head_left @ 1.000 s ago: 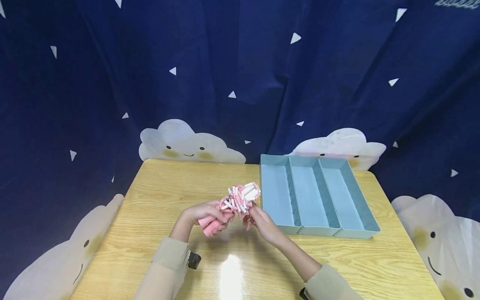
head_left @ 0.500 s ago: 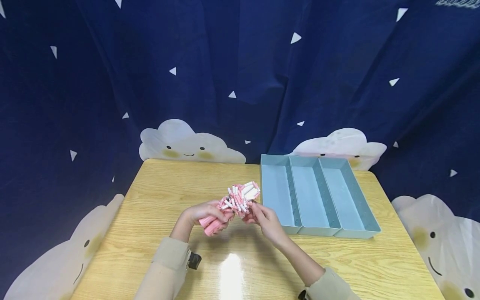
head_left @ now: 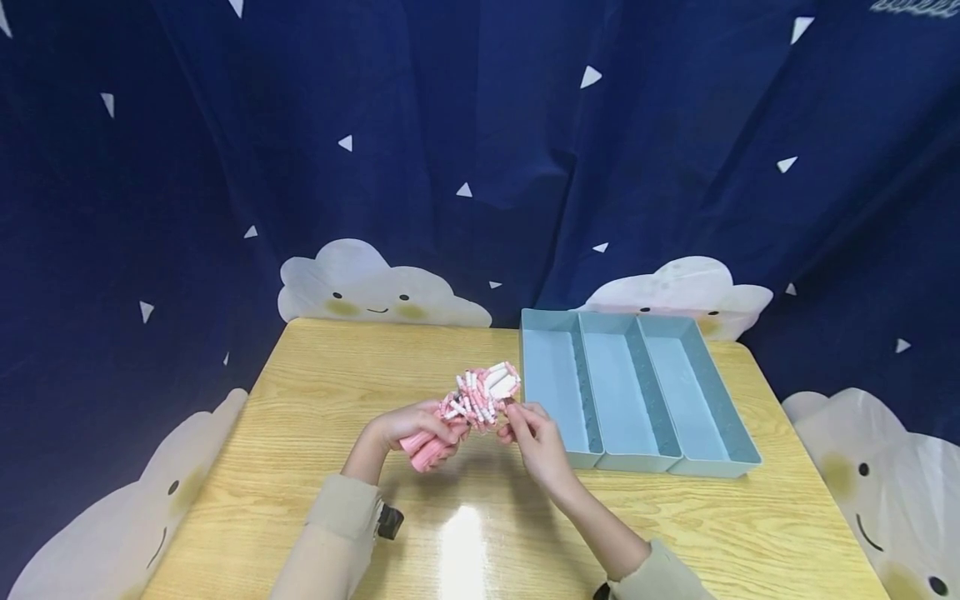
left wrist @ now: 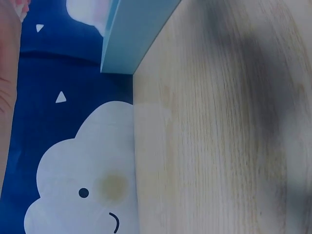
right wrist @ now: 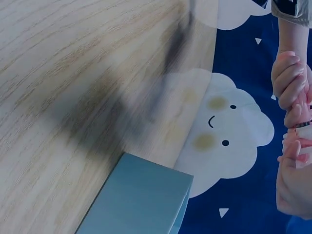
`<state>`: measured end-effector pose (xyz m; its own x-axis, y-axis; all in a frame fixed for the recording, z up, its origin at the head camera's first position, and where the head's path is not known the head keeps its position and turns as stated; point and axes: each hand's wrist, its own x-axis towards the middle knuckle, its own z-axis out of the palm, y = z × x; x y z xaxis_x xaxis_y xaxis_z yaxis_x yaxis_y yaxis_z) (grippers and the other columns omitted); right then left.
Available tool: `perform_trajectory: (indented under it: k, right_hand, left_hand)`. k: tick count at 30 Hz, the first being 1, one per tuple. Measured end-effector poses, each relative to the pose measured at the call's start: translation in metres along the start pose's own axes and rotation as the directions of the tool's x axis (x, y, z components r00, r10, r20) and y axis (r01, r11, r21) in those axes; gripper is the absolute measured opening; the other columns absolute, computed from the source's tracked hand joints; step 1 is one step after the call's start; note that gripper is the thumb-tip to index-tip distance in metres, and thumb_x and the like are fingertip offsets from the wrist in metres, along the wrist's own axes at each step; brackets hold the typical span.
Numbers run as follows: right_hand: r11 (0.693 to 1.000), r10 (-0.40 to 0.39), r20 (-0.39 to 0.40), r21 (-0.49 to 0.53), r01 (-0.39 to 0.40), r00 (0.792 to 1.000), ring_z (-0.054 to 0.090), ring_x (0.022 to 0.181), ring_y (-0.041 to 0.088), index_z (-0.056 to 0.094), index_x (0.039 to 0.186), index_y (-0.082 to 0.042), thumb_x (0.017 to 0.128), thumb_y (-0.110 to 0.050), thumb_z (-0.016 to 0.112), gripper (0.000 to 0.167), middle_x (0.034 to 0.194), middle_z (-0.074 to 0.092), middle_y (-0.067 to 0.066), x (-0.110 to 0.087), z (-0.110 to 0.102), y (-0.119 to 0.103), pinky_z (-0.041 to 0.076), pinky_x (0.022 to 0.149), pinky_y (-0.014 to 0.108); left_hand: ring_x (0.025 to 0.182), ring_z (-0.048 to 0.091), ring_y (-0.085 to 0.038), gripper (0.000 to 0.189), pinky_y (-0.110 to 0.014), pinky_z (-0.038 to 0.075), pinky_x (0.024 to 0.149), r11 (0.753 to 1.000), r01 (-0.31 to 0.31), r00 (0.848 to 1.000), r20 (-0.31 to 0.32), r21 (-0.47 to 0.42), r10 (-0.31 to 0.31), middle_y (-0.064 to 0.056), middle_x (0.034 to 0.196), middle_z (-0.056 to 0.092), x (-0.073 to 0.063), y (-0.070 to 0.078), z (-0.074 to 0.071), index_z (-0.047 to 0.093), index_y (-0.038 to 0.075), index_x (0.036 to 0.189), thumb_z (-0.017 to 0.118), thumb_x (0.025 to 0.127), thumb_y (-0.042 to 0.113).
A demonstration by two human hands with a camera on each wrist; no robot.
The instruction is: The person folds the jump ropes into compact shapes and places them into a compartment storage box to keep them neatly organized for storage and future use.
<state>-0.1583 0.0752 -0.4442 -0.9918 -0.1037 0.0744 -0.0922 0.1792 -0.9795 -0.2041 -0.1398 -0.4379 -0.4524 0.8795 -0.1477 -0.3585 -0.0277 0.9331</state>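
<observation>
A bundled jump rope [head_left: 474,398] with pink and white beads is held above the table, left of the tray. My left hand [head_left: 416,423] grips it around its two pink handles [head_left: 427,450], which stick out toward the lower left. On the other side, my right hand [head_left: 538,442] pinches at the beaded part with thumb and fingers; exactly what lies between them is too small to tell. Both hands show at the edge of the right wrist view, the left hand [right wrist: 288,80] above and the right hand [right wrist: 297,190] below. Only the edge of a hand [left wrist: 6,83] enters the left wrist view.
A light blue tray [head_left: 637,461] with three long compartments stands at the right of the wooden table [head_left: 337,358]. Behind the table hangs a dark blue curtain [head_left: 420,167] with white clouds and triangles.
My right hand has shifted slightly right, and its fingers have turned at the bundle. Pink beads hanging beneath the bundle a second ago show less now. My left hand keeps its hold.
</observation>
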Motion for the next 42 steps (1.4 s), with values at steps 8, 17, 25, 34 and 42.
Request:
perform_trajectory:
  k: [8,17,25,34,42]
  right_hand:
    - [0.972,-0.171,-0.195,0.129,0.198,0.966,0.064,0.067,0.014,0.06,0.098,0.016,0.087,0.001,0.056,0.019,0.083,0.061,0.03,-0.001,0.005,-0.005,0.056,0.064,0.029]
    - [0.897,-0.402,-0.273,0.071,0.435,0.874,0.067,0.065,0.024,0.06,0.081,0.018,0.076,0.016,0.061,0.006,0.076,0.062,0.032,0.002,0.004,-0.005,0.055,0.056,0.029]
    - [0.853,-0.503,-0.234,0.02,0.522,0.832,0.064,0.083,0.015,0.063,0.095,0.013,0.076,0.014,0.062,0.019,0.089,0.062,0.026,0.006,0.004,0.013,0.053,0.071,0.019]
    - [0.752,-0.623,-0.289,0.032,0.658,0.726,0.065,0.083,0.016,0.058,0.092,0.019,0.069,0.029,0.056,0.025,0.085,0.058,0.031,0.014,0.002,0.02,0.053,0.073,0.02]
    - [0.71,-0.647,-0.364,0.034,0.704,0.67,0.06,0.085,0.012,0.061,0.089,0.016,0.074,0.02,0.06,0.016,0.09,0.058,0.024,0.023,0.0,0.019,0.051,0.07,0.015]
  left_hand:
    - [0.05,0.051,-0.009,0.014,-0.019,0.045,0.046,1.0,-0.025,1.0,-0.011,-0.01,0.025,-0.001,0.063,0.052,0.0,-0.002,-0.001,0.045,0.003,0.092,0.039,0.081,-0.003]
    - [0.05,0.051,-0.01,0.012,-0.02,0.045,0.046,1.0,-0.01,1.0,-0.005,-0.017,0.01,-0.001,0.062,0.052,0.002,-0.003,-0.001,0.044,0.002,0.089,0.037,0.083,-0.004]
    - [0.048,0.05,-0.011,0.015,-0.021,0.045,0.044,0.999,-0.025,0.999,-0.04,-0.029,0.024,-0.003,0.061,0.052,0.006,-0.002,0.002,0.043,0.001,0.095,0.038,0.082,-0.005]
    - [0.049,0.051,-0.012,0.015,-0.022,0.045,0.045,0.998,-0.029,0.999,-0.034,-0.053,0.027,-0.003,0.061,0.052,0.008,-0.002,0.002,0.043,0.001,0.095,0.038,0.083,-0.004]
    - [0.051,0.051,-0.012,0.019,-0.022,0.046,0.046,0.996,-0.037,0.998,-0.044,-0.076,0.034,-0.004,0.062,0.052,0.011,0.001,0.009,0.041,0.003,0.099,0.038,0.082,-0.004]
